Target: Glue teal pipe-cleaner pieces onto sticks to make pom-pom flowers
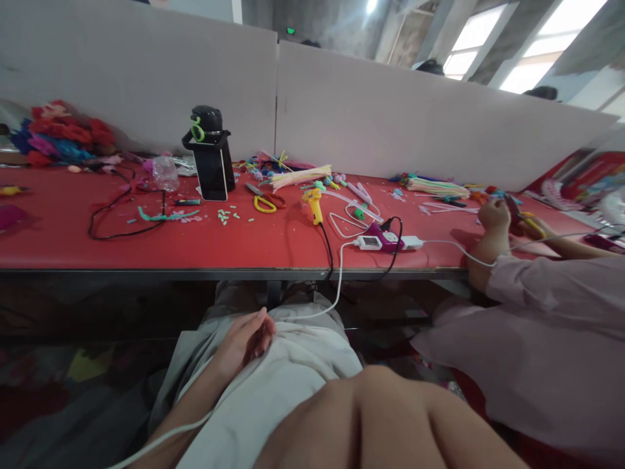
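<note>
My left hand (251, 335) rests on my lap, its fingers loosely curled and apart from the thumb, with nothing visible in it. A white cable (338, 290) drops from the table edge and runs across my lap close to those fingertips. My right hand (385, 417) is very large and near the camera at the bottom; its knuckles show, but the fingertips are hidden. On the red table ahead, a yellow hot glue gun (315, 207) stands nearest to both hands, with a clear glue stick (359, 207) beside it. Yellow-handled scissors (264, 204) lie to its left.
A purple power strip (385, 238) holds white plugs near the table edge. A phone (211, 172) leans on a black bottle (208, 122). Pipe cleaners (299, 176) lie along the grey partition (390, 117). To the right, a co-worker's hand (494, 215) is above the table.
</note>
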